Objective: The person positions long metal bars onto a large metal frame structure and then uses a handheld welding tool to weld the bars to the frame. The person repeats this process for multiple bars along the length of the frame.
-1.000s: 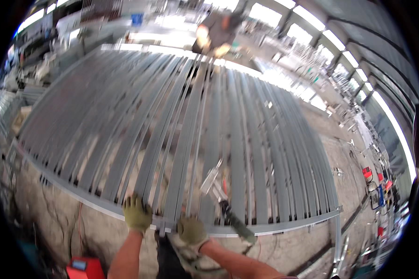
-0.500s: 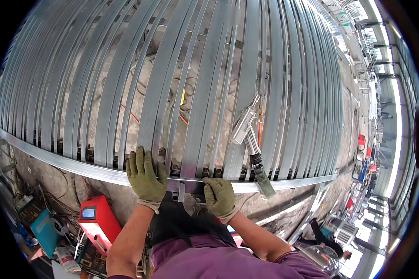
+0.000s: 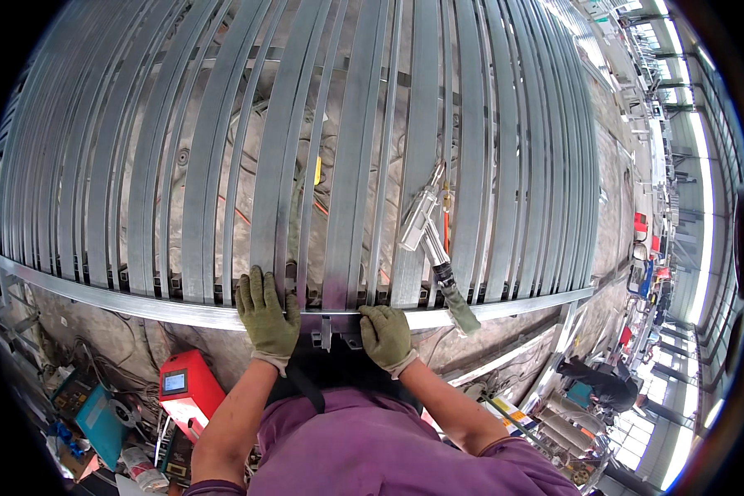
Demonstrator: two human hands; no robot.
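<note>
A long steel front rail (image 3: pixel 153 307) runs across before me, joined to many parallel galvanized steel slats (image 3: pixel 349 178). Both my hands wear green work gloves. My left hand (image 3: pixel 269 321) lies over the rail, its fingers stretched forward beside a slat end and the thumb apart. To its right, my right hand (image 3: pixel 386 337) is closed over the rail's edge, with its fingertips partly hidden. Between them a small metal bracket (image 3: pixel 326 332) shows at the rail. A silver welding gun (image 3: pixel 422 221) rests across the slats ahead of my right hand, its sleeved cable (image 3: pixel 461 314) hanging over the rail.
At the lower left stands a red machine (image 3: pixel 192 393) with a small screen, beside a teal machine (image 3: pixel 99 417) and tangled cables. Hoses lie on the floor under the slats. Another person (image 3: pixel 602 382) is bent over in the distance at right.
My view has tilted and shifted a little, so the frame and welding gun appear slightly displaced. Both hands stay on the rail in much the same pose.
</note>
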